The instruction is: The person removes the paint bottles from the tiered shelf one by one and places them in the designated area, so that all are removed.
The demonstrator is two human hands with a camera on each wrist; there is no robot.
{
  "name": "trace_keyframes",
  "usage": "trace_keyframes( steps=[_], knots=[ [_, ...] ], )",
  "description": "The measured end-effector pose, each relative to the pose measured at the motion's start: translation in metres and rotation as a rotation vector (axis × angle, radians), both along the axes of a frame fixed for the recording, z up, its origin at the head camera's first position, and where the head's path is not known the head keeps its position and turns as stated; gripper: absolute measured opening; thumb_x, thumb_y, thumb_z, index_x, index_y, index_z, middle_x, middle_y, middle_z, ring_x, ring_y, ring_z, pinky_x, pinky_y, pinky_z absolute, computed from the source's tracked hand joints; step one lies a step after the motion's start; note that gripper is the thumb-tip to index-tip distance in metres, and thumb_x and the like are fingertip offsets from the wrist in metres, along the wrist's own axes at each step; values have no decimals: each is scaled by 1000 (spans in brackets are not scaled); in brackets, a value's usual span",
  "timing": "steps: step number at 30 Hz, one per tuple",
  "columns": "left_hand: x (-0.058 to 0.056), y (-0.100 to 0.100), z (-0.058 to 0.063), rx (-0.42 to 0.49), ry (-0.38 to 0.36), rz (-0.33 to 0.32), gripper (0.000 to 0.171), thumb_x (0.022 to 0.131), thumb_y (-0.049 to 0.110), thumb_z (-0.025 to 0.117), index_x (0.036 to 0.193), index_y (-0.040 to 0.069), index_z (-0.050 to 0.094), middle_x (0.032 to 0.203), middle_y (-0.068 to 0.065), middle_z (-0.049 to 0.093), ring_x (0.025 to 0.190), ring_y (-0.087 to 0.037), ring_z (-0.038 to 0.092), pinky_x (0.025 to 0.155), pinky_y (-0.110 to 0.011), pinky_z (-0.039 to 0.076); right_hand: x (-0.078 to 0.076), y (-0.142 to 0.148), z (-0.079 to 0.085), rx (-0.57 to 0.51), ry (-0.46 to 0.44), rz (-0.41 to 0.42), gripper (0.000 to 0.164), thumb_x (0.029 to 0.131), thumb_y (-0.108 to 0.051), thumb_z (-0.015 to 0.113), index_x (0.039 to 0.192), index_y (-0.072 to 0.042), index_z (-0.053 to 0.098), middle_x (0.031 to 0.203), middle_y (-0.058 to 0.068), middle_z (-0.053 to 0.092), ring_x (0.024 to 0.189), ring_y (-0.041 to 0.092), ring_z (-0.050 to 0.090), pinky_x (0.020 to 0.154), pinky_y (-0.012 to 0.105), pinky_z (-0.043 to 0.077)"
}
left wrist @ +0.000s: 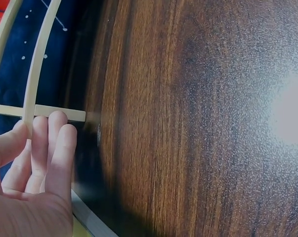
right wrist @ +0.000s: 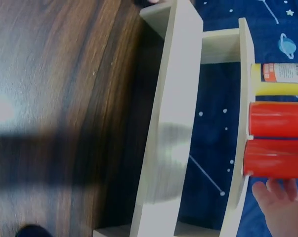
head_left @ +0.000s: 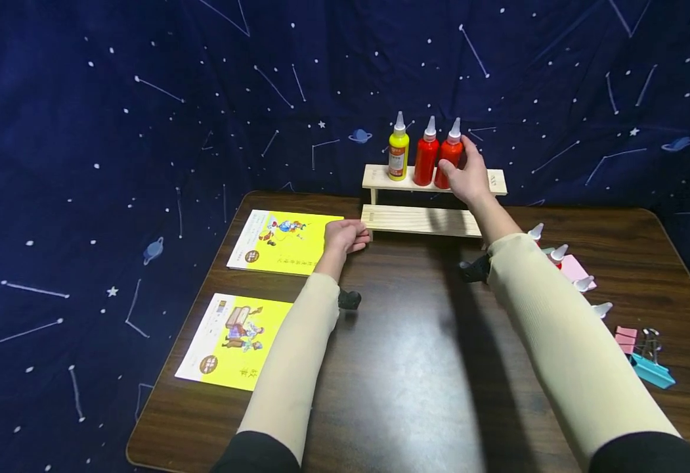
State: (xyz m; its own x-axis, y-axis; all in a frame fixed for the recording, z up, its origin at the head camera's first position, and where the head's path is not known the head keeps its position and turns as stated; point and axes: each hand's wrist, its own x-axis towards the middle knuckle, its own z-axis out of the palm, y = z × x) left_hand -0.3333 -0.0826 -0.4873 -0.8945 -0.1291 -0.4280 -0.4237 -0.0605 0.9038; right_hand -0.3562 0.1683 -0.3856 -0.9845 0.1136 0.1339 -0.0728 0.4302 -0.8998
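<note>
A two-tier wooden rack [head_left: 420, 219] stands at the back of the table. My left hand [head_left: 346, 236] pinches the left end of its lower tier between thumb and fingers, as the left wrist view shows. At the upper tier, my right hand [head_left: 470, 172] holds the rightmost red squeeze bottle [head_left: 450, 155], with the thumb in front and the fingers at its right side. That bottle is upright, its base at the tier's front edge. Beside it on the upper tier are another red bottle [head_left: 426, 161] and a yellow bottle [head_left: 398, 156], all with white pointed caps.
Two yellow booklets [head_left: 280, 243] [head_left: 235, 341] lie at the table's left. On the right, several white-capped bottles [head_left: 559, 255], partly behind my right sleeve, stand near a pink pad [head_left: 578, 270]. Binder clips [head_left: 652, 369] lie closer. A dark starry cloth [head_left: 161, 131] hangs behind.
</note>
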Motion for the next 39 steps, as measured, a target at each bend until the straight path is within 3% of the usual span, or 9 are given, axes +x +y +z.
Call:
trace_keyframes(
  steps=[5, 12, 15, 18, 22, 28, 32, 35, 39],
  knots=[
    [0, 0, 0, 2, -8, -3, 25, 89, 10, 68, 112, 1, 67, 91, -13, 72, 86, -25, 72, 72, -31, 59, 4, -4, -5, 10, 37, -88, 52, 94, -10, 59, 142, -4, 39, 128, 25, 50, 119, 33, 51, 104, 39, 44],
    [0, 1, -2, -2, -3, 16, 25, 88, 10, 69, 112, 2, 68, 88, -11, 72, 80, -22, 72, 68, -29, 60, 17, -10, -14, -69, 89, -241, 51, 91, -10, 62, 139, -7, 45, 124, 20, 48, 109, 34, 57, 98, 33, 49],
    [0, 0, -3, -4, -11, 21, 25, 88, 10, 68, 112, 2, 68, 88, -11, 72, 75, -19, 72, 67, -28, 60, 28, -14, -17, -135, 113, -311, 51, 90, -9, 63, 138, -9, 48, 124, 19, 48, 107, 33, 58, 96, 32, 49],
    [0, -1, -4, -10, -14, 32, 24, 88, 10, 68, 112, 2, 68, 91, -13, 72, 76, -20, 72, 69, -29, 60, 45, -18, -16, -160, 149, -320, 50, 89, -8, 64, 137, -8, 49, 126, 18, 51, 108, 33, 61, 96, 33, 50],
    [-1, -3, -4, -14, -11, 38, 24, 88, 10, 69, 111, 3, 68, 97, -15, 72, 83, -24, 72, 71, -31, 59, 80, -22, -14, -185, 217, -265, 48, 89, -6, 65, 134, -3, 51, 124, 19, 57, 106, 32, 62, 93, 36, 53],
    [-2, -3, -4, -3, -31, 19, 26, 88, 9, 69, 113, 3, 68, 101, -17, 71, 84, -23, 72, 70, -30, 60, 162, -25, -9, -261, 237, -116, 45, 86, 3, 66, 129, 6, 53, 120, 26, 59, 107, 36, 60, 92, 34, 53],
    [-2, -2, -3, -5, -34, 21, 25, 88, 9, 69, 112, 3, 68, 100, -16, 72, 85, -24, 72, 70, -30, 60, 204, -11, -36, -221, 218, -89, 48, 83, 2, 71, 128, 2, 56, 117, 20, 64, 100, 20, 64, 86, 16, 52],
    [-3, 0, -2, -1, -30, 16, 25, 88, 9, 69, 113, 3, 68, 100, -16, 71, 87, -25, 71, 72, -31, 60, 227, 8, -63, -176, 208, -134, 50, 79, 6, 73, 127, -1, 59, 113, 10, 66, 93, 4, 63, 81, 11, 52],
    [-3, 2, -1, -1, -32, 8, 27, 88, 9, 68, 114, 3, 67, 101, -16, 71, 88, -25, 71, 73, -31, 59, 258, 36, -84, -143, 209, -203, 53, 73, 14, 74, 123, 2, 61, 107, -11, 65, 89, -3, 63, 77, 10, 52]
  ],
)
